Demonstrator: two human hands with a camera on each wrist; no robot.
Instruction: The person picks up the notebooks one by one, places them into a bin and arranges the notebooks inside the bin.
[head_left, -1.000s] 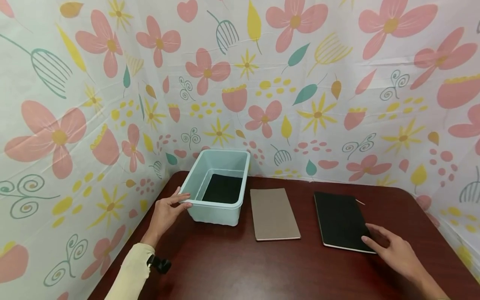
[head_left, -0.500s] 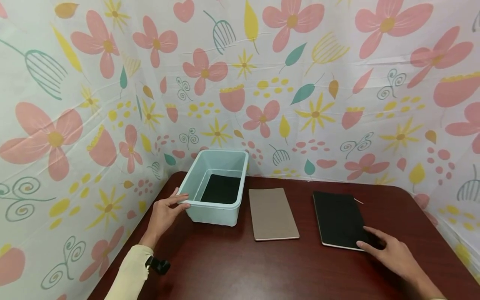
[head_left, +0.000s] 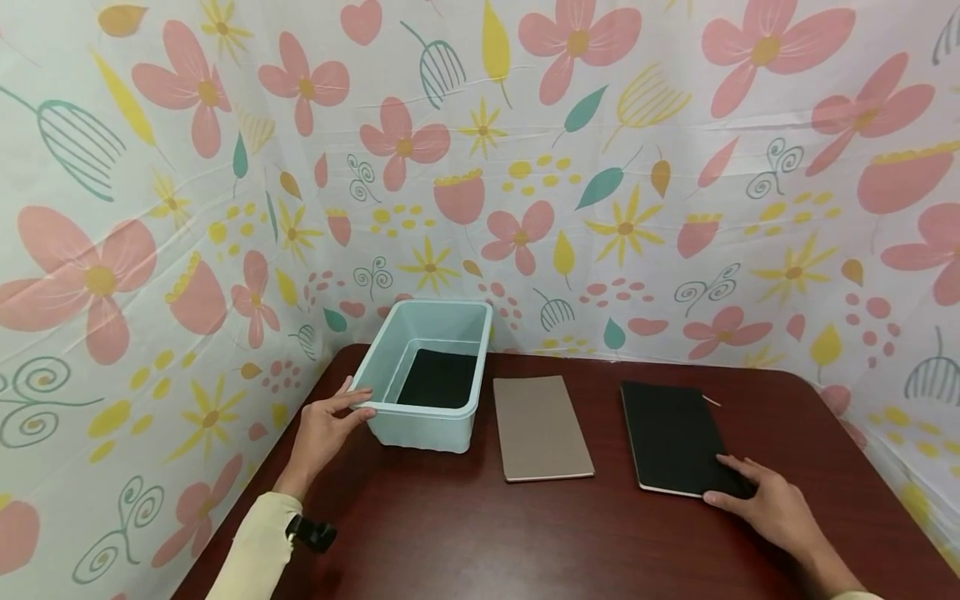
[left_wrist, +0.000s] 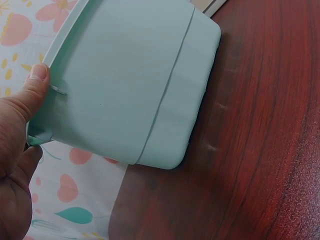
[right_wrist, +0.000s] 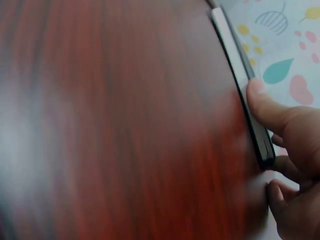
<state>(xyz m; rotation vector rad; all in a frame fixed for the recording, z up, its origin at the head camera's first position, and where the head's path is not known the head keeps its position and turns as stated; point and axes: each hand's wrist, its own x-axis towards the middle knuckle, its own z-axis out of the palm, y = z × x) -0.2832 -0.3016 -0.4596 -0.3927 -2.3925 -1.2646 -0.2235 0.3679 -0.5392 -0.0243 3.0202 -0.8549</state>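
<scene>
A pale blue-green plastic bin [head_left: 423, 427] stands at the back left of the table. My left hand [head_left: 324, 429] holds its near left corner, thumb and fingers on either side of the rim; the left wrist view shows the thumb [left_wrist: 34, 90] against the outer wall. Inside the bin lies a flat black rectangular thing [head_left: 437, 379]. At the right, a black notebook [head_left: 670, 433] lies flat. My right hand [head_left: 772, 504] grips its near right corner, with the thumb [right_wrist: 265, 105] at the near page edge and other fingers around the corner. That corner is hidden by the hand.
A taupe notebook [head_left: 542, 429] lies flat between the bin and the black notebook. A small pale strip [head_left: 711, 400] shows beside the black notebook's far right corner. Flower-patterned cloth [head_left: 517, 167] hangs behind and along the left of the dark red wooden table [head_left: 510, 542].
My right hand has shifted left, farther onto the black notebook's corner. The head view has turned slightly right. Left hand, bin and both notebooks stay in place.
</scene>
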